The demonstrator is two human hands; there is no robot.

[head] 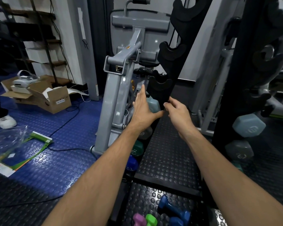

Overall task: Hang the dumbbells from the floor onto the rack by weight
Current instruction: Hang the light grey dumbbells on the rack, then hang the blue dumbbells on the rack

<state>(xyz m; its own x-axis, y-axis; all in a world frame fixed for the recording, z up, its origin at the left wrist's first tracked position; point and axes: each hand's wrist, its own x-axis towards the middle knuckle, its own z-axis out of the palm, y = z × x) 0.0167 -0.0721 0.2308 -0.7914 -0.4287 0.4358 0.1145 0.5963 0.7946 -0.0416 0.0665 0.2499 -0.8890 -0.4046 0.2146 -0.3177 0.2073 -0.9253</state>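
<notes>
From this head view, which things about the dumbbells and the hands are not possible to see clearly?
- Pale blue hexagonal dumbbell on the black rack: mostly hidden behind the left hand.
- Pink dumbbell and green dumbbell: cut off by the bottom edge.
- Right hand: fingertips blurred; contact unclear.

Glossy studded rubber floor (55, 168); matt black rack (173, 66).

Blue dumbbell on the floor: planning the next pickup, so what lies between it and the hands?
In the head view, only bare studded black mat lies between the blue dumbbell and the hands: left hand, right hand.
</notes>
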